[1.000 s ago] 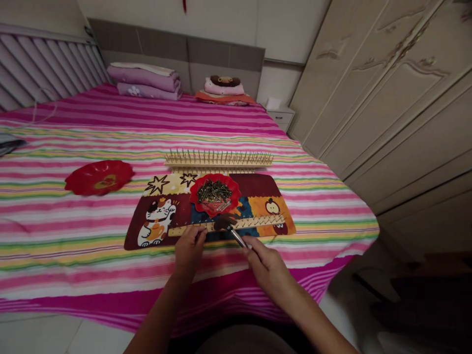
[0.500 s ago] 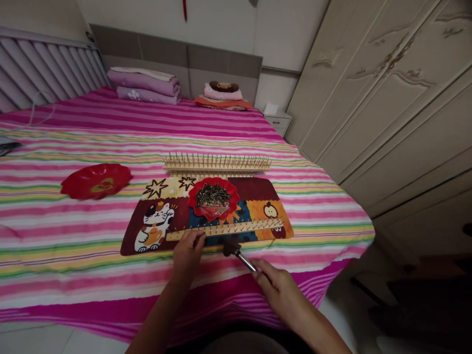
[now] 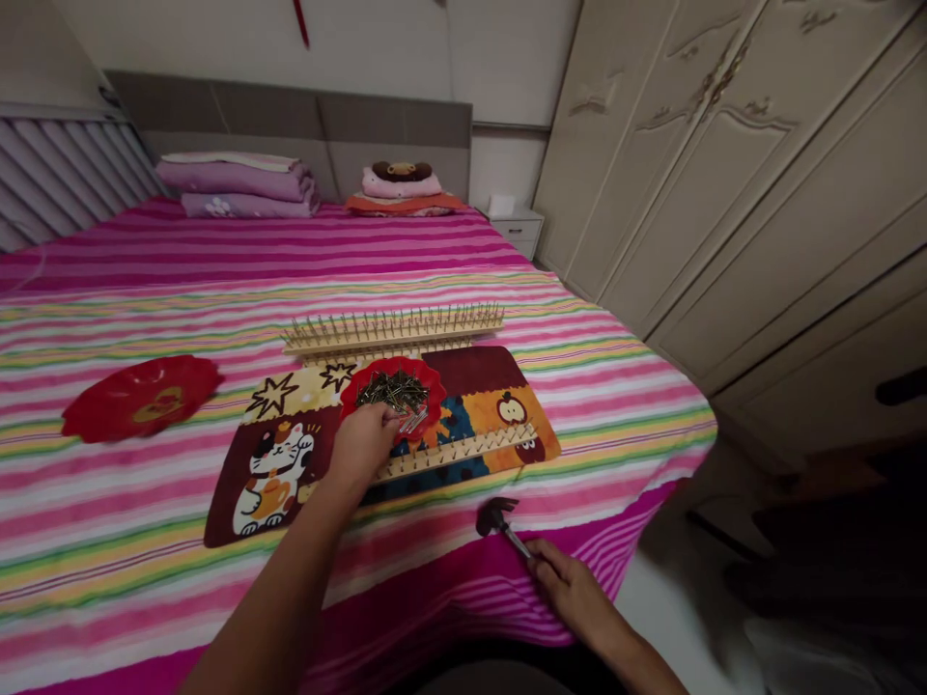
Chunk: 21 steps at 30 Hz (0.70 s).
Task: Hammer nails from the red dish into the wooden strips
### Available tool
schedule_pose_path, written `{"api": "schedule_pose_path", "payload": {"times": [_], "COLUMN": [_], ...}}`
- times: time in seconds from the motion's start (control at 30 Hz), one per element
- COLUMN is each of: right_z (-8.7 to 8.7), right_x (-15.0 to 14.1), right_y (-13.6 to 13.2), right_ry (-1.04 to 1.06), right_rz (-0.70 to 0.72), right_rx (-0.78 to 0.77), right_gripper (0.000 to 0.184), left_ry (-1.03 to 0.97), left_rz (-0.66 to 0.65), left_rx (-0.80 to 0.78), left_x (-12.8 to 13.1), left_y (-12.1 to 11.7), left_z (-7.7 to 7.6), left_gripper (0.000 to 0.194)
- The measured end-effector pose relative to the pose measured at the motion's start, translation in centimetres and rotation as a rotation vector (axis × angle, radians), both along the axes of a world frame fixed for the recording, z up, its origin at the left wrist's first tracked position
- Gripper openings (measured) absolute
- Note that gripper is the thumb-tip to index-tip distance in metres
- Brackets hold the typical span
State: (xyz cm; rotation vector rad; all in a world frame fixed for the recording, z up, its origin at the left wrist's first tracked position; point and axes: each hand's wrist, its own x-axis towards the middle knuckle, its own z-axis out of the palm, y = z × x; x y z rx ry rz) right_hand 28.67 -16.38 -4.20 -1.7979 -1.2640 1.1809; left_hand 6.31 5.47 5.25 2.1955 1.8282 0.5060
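Note:
My left hand (image 3: pixel 366 439) is over the near left rim of a scalloped red dish (image 3: pixel 436 391), its fingers drawn together at a heap of nails (image 3: pixel 395 388). Whether a nail is between the fingertips is hidden. Below the dish lies a wooden strip (image 3: pixel 463 450) with a row of nails standing in it; my left hand and forearm cover its left end. Closer to me, my right hand (image 3: pixel 572 587) grips a claw hammer (image 3: pixel 495 516) by its handle, the dark head held over the bed's near edge, apart from the strip.
Behind the patterned mat (image 3: pixel 478 367) are wooden strips (image 3: pixel 395 333) bristling with upright nails. A second red dish (image 3: pixel 145 396) sits at left on the striped bedspread (image 3: pixel 608 386). Folded bedding (image 3: pixel 238 183) is by the headboard; a wardrobe (image 3: pixel 673 174) stands at right.
My left hand has left the wooden strip and moved forward to the nails in the dish. My right hand has drawn the hammer back and right, away from the strip. The view has shifted.

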Motion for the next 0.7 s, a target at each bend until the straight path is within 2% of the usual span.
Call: {"api": "schedule_pose_path", "payload": {"times": [0.17, 0.33, 0.47, 0.57, 0.63, 0.7], "right_z": [-0.3, -0.3, -0.1, -0.1, -0.2, -0.2], "right_x": [-0.1, -0.1, -0.2, -0.3, -0.3, -0.4], "right_y": [-0.1, 0.1, 0.2, 0.1, 0.0, 0.0], "right_ry": [0.006, -0.004, 0.002, 0.001, 0.002, -0.006], "right_rz": [0.012, 0.022, 0.025, 0.011, 0.005, -0.001], "right_rx": [0.014, 0.017, 0.019, 0.019, 0.013, 0.005], "right_gripper": [0.024, 0.023, 0.023, 0.024, 0.025, 0.026], "left_ry": [0.139, 0.125, 0.084, 0.008, -0.164, -0.437], "left_rz": [-0.032, -0.046, -0.037, -0.029, -0.01, 0.034], "left_rx": [-0.207, -0.253, -0.28, -0.27, -0.242, -0.254], "left_x": [2.4, 2.8, 2.1, 0.9, -0.1, -1.5], "left_y": [3.9, 5.3, 5.0, 4.0, 2.8, 1.3], "left_z": [-1.3, -2.4, -1.4, 0.0, 0.9, 1.5], "left_gripper": [0.012, 0.023, 0.024, 0.014, 0.01, 0.016]}}
